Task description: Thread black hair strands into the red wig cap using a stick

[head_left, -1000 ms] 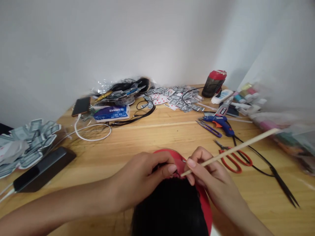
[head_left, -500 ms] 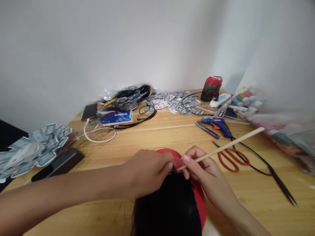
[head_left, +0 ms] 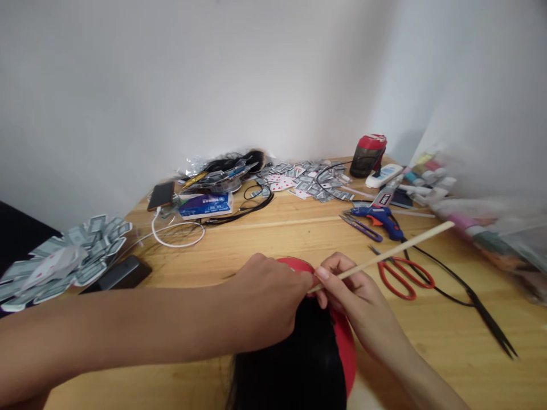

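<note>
A red rounded form (head_left: 346, 347) stands at the front of the table, with long straight black hair (head_left: 294, 364) hanging over its near side. Between the thumb and fingers of my right hand (head_left: 350, 287) is a pale wooden stick (head_left: 397, 249), slanting up to the right; its lower end meets the top edge of the hair. My left hand (head_left: 269, 299) reaches across the form with its fingers closed, the fingertips beside the stick's tip and my right fingers. Whatever they pinch is hidden behind the hand.
To the right lie orange-handled scissors (head_left: 405, 276), a blue glue gun (head_left: 380, 218), purple thread snips (head_left: 362, 228) and black tweezers (head_left: 491, 322). Cards (head_left: 299, 179) and a dark red-lidded container (head_left: 368, 156) are at the back. Phones (head_left: 161, 195) and a fan of cut cards (head_left: 64, 256) lie left.
My left hand has shifted right, over the stick's tip, and its thumb has gone out of sight. The right hand and stick have barely moved; the view has shifted slightly.
</note>
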The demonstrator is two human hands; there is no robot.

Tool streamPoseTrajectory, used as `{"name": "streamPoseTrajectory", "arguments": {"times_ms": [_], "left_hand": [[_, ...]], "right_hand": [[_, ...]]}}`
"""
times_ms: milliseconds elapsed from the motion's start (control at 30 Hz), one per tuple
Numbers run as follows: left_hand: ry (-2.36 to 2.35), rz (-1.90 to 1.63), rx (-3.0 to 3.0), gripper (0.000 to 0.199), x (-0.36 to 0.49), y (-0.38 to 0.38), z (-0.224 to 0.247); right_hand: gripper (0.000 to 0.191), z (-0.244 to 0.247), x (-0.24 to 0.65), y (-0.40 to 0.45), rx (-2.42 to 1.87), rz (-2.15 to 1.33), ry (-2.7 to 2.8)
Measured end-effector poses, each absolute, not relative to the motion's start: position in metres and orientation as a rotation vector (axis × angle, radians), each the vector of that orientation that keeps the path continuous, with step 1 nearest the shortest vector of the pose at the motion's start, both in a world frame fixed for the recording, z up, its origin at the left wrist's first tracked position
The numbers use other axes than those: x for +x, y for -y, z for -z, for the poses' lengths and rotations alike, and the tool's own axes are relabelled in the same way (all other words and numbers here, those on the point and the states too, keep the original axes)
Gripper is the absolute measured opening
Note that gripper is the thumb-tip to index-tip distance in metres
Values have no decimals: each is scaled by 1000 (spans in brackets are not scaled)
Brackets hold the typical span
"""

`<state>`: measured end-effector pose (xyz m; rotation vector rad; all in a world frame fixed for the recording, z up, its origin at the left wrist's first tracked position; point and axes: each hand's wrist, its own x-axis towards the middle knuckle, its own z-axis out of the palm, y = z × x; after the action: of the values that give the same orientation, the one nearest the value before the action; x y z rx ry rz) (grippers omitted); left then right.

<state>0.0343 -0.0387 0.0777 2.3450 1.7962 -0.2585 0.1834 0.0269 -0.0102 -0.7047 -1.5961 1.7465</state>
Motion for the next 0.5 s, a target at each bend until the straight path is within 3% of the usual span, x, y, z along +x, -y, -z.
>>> {"name": "streamPoseTrajectory", "arguments": {"times_ms": [367,500], "left_hand": [[-1788,223,2436,35,31,45,-73],[-1780,249,2402,28,30,44,-75]], "right_hand": [[32,10,181,-27,-697,-1938,1436],[31,9,182,-28,-701,-1974,1391]]}}
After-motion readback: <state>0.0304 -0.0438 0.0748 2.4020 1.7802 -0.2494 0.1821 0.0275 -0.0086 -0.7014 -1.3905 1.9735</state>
